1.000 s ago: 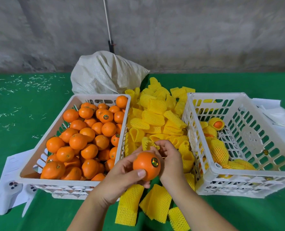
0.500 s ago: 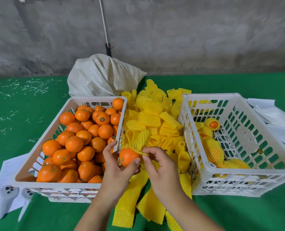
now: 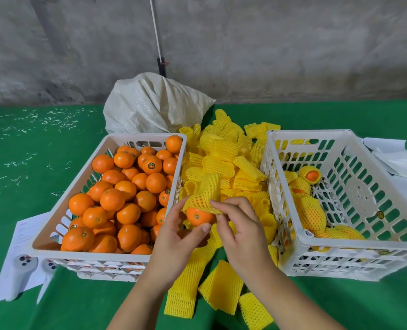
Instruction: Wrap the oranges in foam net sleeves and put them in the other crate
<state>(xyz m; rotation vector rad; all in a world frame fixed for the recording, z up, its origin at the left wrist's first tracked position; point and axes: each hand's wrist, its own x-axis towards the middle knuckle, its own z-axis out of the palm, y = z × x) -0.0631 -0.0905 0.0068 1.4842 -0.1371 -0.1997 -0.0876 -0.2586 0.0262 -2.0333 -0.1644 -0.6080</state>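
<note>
At the frame's centre, the left hand (image 3: 174,236) cups an orange (image 3: 199,216), fingers curled beneath it. The right hand (image 3: 241,231) pinches a foam sleeve (image 3: 207,190) over its top. Full crate (image 3: 55,210) at 9 o'clock, receiving crate (image 3: 355,246) at 3.

I hold one orange (image 3: 199,216) in my left hand (image 3: 174,244), a yellow foam net sleeve (image 3: 206,194) half drawn over its top by my right hand (image 3: 240,231). The left crate (image 3: 62,198) sits heaped with bare oranges (image 3: 126,194). The right crate (image 3: 355,245) holds a few sleeved oranges (image 3: 312,211) along its left side. Loose sleeves (image 3: 224,160) pile on the surface between the crates.
</note>
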